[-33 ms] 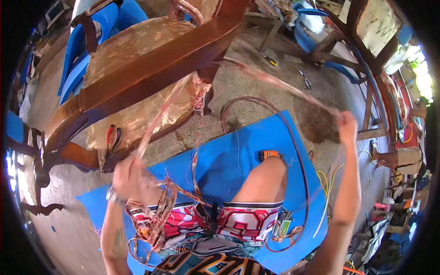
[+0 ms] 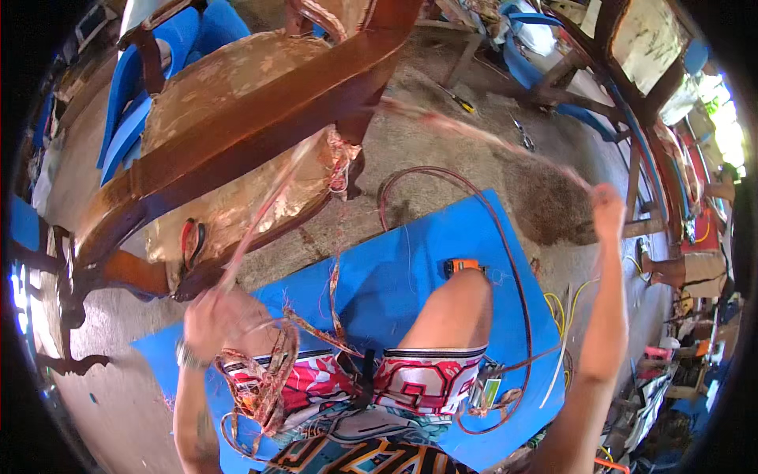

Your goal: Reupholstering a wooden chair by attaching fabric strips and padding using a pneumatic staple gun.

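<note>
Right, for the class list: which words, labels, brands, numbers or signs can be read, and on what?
I won't copy wording out, but here is where print stands:
Shirt: large lettering, cut off below.
Shorts: bold outlined print, partly folded.
Green-and-white item beside the shorts: too small to read.

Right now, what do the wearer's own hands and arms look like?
Left hand: no glove, silvery band at the wrist; bare forearm with a faint dark marking, perhaps a tattoo. Right hand: no glove, no band visible; forearm bare too.
</note>
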Action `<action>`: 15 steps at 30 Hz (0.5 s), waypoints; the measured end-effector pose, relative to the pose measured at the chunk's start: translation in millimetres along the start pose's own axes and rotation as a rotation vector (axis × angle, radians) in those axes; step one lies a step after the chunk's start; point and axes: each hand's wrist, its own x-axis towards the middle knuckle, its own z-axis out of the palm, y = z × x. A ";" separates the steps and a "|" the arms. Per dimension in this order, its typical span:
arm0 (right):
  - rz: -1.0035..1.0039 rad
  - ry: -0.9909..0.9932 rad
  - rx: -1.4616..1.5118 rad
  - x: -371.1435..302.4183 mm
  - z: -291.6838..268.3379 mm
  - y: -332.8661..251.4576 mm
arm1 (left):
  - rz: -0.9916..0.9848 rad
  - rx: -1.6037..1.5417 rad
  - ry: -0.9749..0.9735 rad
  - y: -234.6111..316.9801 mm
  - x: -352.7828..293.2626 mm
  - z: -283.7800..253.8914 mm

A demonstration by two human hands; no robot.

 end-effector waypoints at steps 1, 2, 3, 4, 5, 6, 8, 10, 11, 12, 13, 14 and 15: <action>-0.216 0.190 -0.108 26.6 -13.4 20.9 | -0.087 -0.014 0.139 -32.1 -36.5 1.0; -0.187 0.251 0.019 47.9 -26.4 27.2 | -0.167 0.165 0.075 -67.0 -74.5 -11.3; -0.126 0.233 -0.061 55.3 -31.2 6.9 | -0.312 0.200 0.094 -104.8 -122.9 -23.2; -0.073 0.217 -0.133 60.6 -30.8 -28.0 | -0.240 0.431 0.339 -149.6 -181.2 -24.2; -0.090 0.165 -0.195 66.0 -35.0 -50.0 | -0.421 0.456 0.249 -153.5 -209.1 -34.3; -0.104 0.112 -0.228 71.2 -30.0 -70.2 | -0.551 0.415 0.296 -190.3 -258.8 -42.6; -0.398 0.100 -0.214 78.0 -16.0 -99.7 | -0.674 0.352 0.338 -230.2 -297.0 -40.0; -0.510 0.131 -0.073 76.1 -2.4 -137.7 | -0.654 0.284 0.564 -232.0 -305.2 -42.2; -0.388 -0.165 0.094 75.1 31.2 -152.7 | -0.675 0.322 0.557 -250.3 -338.5 -48.9; -0.259 -0.442 0.253 72.9 50.5 -167.9 | -0.768 0.185 0.516 -288.9 -376.9 -51.2; -0.189 -0.588 0.358 56.6 51.1 -191.5 | -0.844 0.084 0.525 -291.0 -405.7 -88.9; -0.119 -0.731 0.335 28.7 39.2 -208.1 | -0.925 0.531 -0.184 -276.8 -394.6 -67.8; -0.133 -0.850 0.368 13.6 36.0 -198.7 | -0.825 0.619 -0.519 -274.1 -377.0 -57.7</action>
